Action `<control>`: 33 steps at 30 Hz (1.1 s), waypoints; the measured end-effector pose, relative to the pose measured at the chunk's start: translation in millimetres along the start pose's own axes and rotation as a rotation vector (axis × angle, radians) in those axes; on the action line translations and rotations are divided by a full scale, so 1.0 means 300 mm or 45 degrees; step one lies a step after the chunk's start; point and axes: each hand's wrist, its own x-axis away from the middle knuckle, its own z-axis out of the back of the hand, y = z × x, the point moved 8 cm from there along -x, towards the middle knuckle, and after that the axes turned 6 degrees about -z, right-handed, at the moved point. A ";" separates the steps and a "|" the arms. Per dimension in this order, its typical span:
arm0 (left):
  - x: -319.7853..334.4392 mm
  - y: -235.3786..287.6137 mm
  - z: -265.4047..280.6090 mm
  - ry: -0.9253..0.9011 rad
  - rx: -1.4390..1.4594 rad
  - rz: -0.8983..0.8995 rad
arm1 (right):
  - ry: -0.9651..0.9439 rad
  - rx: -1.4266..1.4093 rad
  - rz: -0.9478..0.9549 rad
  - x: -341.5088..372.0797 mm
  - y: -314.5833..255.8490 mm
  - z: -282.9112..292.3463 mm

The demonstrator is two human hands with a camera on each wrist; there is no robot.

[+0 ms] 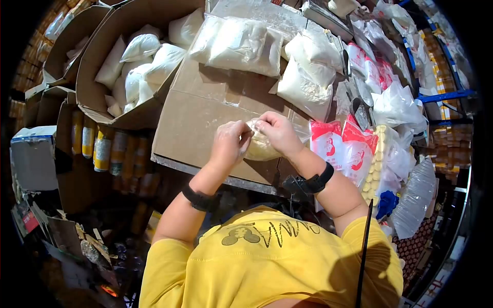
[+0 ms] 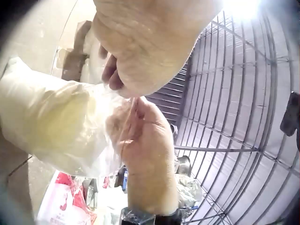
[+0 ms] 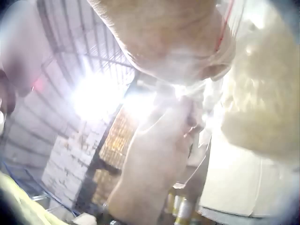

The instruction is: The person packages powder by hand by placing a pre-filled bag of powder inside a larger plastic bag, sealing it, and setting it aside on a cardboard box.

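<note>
Where the fingertips of two hands meet, one clear bag with pale yellow contents is pinched along its gathered top, its filled part hanging just below the fingers and over the brown cardboard. The left hand has its fingers curled in and clamped on the plastic; the right hand pinches the same edge, thumb against fingers, close beside the left fingertips. Each wrist wears one dark band, two in all: the left band and the right band.

Beyond the fingers, filled bags of white powder lie pressed together; overlap makes their count unsure. Left of the fingers and farther off, one large open carton holds at least five white bags, some partly covered. Right of the fingers are two red-and-white packets, then one strip of round yellow pieces, too many and too small to count, and one blue crumpled item.

Glare washes out the fingertips in the right wrist view, and the bag is cut off by the frame edge there; in the left wrist view the near palm hides part of its own fingers.
</note>
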 end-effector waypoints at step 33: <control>0.026 -0.137 -0.118 -0.282 0.654 -0.005 | -0.118 -0.464 0.012 0.152 0.299 0.202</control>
